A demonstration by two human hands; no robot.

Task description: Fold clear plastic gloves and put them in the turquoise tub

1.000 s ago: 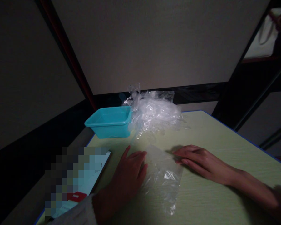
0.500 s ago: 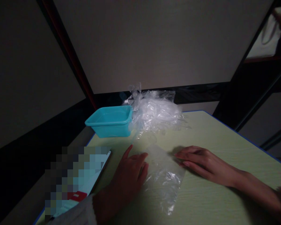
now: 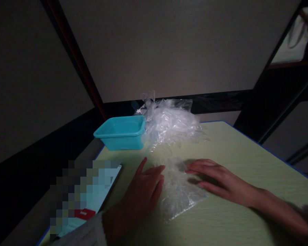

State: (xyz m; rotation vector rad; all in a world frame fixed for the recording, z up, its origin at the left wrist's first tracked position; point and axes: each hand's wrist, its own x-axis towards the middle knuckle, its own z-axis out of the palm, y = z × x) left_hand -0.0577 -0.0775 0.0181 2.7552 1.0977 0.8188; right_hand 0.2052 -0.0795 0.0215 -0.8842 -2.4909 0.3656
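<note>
A clear plastic bag [image 3: 181,196] lies flat and wrinkled on the table between my two hands. My left hand [image 3: 142,189] rests palm down at its left edge, fingers apart, with the fingertips touching or nearly touching the plastic. On the other side, my right hand [image 3: 215,177] is at the bag's upper right. Its fingers are stretched out and its thumb is apart from them, with nothing gripped. Whether the right fingertips press on the plastic cannot be made out. Behind the bag sits a heap of crumpled clear plastic bags [image 3: 171,121].
A turquoise plastic basin [image 3: 123,141] stands at the back left, against the heap. A tablet-like lit screen [image 3: 94,194], partly blurred out, lies left of my left hand. The pale table [image 3: 246,157] has a blue edge. A panelled wall [image 3: 169,48] rises behind it.
The bag's lower end has spread out and swung to the right. My right hand has shifted slightly left, its thumb parting from the fingers. My left hand has moved slightly right.
</note>
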